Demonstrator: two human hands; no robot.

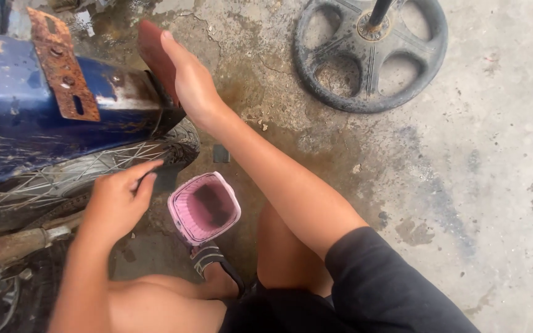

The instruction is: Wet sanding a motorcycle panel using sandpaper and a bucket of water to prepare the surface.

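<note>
My right hand (187, 77) reaches forward and grips the tip of the rusty red-brown mudflap (153, 52) at the rear of the blue motorbike fender (26, 117). My left hand (118, 197) hovers beside the spoked rear wheel (87, 166), fingers loosely pinched together as if on something small; what it holds cannot be made out. A pink plastic container (205, 208) with dark liquid inside stands on the floor between my knees and the wheel.
A rusty bracket plate (63, 65) is bolted on the fender. A rusty exhaust pipe (13, 243) runs low at the left. A black spoked stand base (371, 52) with a pole sits at the top. The concrete floor (464, 185) is stained and cracked. My sandalled foot (214, 265) is below the container.
</note>
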